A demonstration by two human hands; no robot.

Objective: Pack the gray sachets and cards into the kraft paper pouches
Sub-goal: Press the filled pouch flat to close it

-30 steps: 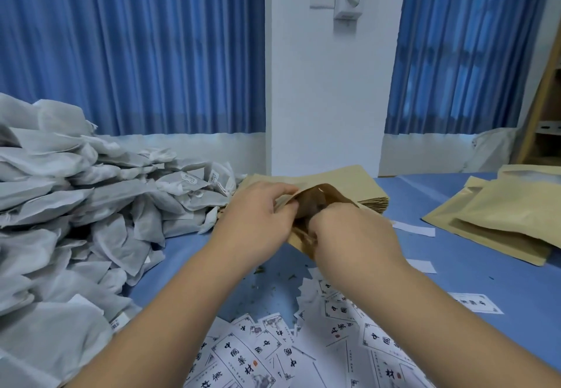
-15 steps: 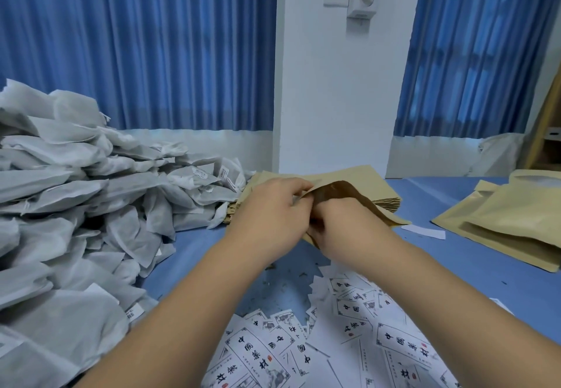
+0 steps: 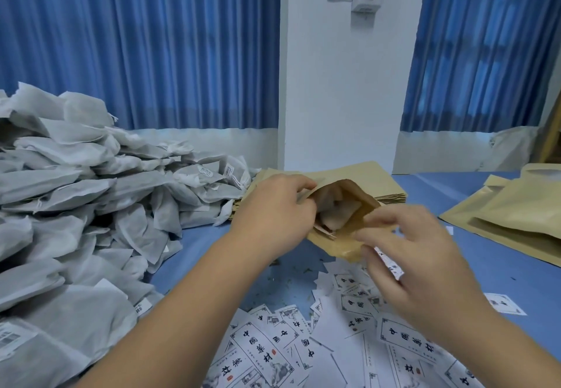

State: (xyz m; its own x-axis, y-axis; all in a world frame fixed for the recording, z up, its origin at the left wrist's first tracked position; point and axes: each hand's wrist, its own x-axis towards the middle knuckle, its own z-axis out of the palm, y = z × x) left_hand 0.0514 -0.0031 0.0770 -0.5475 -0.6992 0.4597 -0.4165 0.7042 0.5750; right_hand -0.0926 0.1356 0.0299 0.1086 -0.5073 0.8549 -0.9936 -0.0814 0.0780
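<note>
The creased kraft pouch (image 3: 340, 240) gapes above the blue worktop (image 3: 501, 269), a pale sachet (image 3: 337, 208) inside, its rim pinched in the left hand (image 3: 273, 214). The right hand (image 3: 419, 260) is a blur at its near corner; I cannot tell whether its fingers grip.

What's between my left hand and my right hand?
An open kraft pouch: the left hand pinches its mouth, the right hand is at its lower edge. Seen in the head view.
</note>
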